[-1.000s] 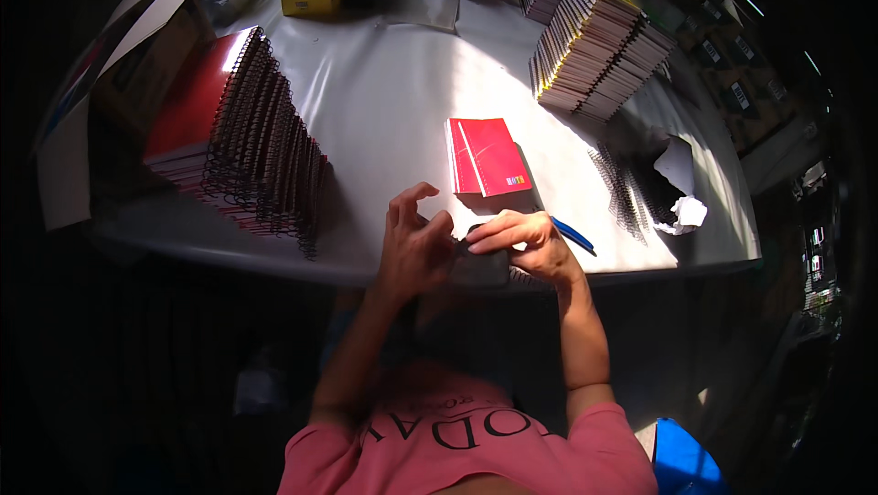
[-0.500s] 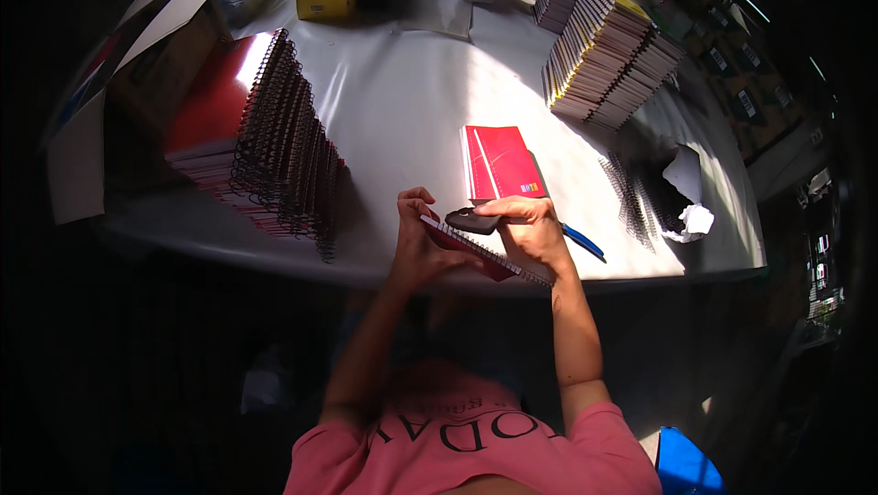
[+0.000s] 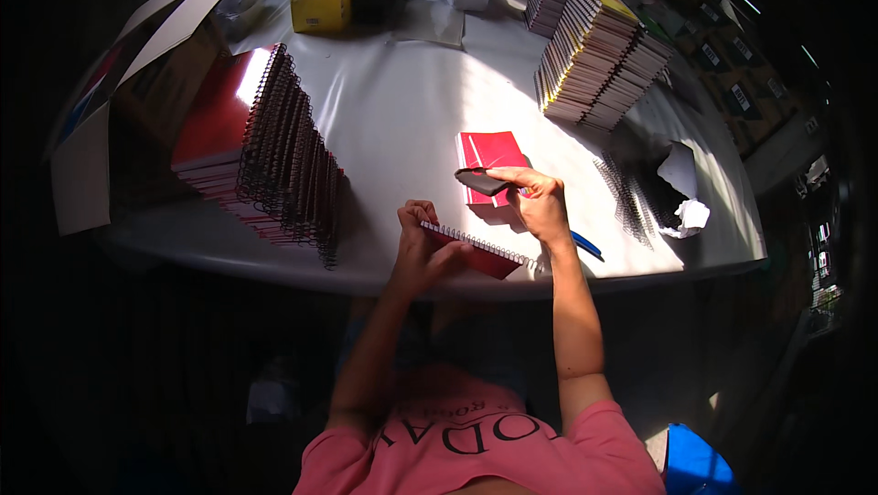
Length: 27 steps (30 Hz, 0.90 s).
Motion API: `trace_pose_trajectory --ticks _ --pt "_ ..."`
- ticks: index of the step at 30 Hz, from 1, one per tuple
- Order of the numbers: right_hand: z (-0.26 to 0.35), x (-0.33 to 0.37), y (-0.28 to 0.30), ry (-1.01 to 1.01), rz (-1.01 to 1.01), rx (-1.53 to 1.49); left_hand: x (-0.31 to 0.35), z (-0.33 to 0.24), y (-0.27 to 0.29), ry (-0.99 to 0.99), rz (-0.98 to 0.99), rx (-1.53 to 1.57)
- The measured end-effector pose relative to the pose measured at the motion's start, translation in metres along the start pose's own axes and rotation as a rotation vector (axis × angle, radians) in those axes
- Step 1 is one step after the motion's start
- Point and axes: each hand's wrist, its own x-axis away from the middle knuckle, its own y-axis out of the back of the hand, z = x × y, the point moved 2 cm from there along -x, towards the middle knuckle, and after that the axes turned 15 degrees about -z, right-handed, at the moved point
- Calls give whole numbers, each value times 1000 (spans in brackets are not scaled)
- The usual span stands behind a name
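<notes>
My left hand (image 3: 419, 252) grips a small red notebook (image 3: 494, 263) above the table's near edge. The notebook is tilted, with its bound edge up, and a wire-like spiral (image 3: 485, 244) runs along that edge and sticks out past its right end. In my right hand (image 3: 543, 209), fingers and thumb pinch a dark, flat, rounded object (image 3: 479, 182) whose exact kind I cannot make out. It is held apart from the notebook, over a small stack of red-covered books (image 3: 494, 145) on the table. A slim blue tool (image 3: 587, 245) lies partly behind my right wrist.
Tall stacks of spiral notebooks stand at left (image 3: 215, 124) and far right (image 3: 594, 51). Loose dark spirals (image 3: 624, 195) lie at right beside crumpled white paper (image 3: 688, 218). A yellow box (image 3: 320, 8) sits at the back; open cardboard flaps (image 3: 80, 170) rise at far left.
My right hand has lifted the dark object off the notebook's spiral edge and moved it away, over the red books. My left hand keeps the notebook in nearly the same place.
</notes>
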Motion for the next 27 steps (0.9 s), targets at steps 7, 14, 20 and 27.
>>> trace_pose_trajectory --ticks 7,14,20,27 --pt "-8 71 77 -268 -54 791 10 -23 15 179 -267 219" --pt "3 131 65 -62 -270 583 22 -50 -9 74 -402 154" --pt "110 117 23 11 51 289 23 -62 -4 11 -394 -17" --pt "126 106 9 94 30 422 22 -77 -4 -62 -367 -121"
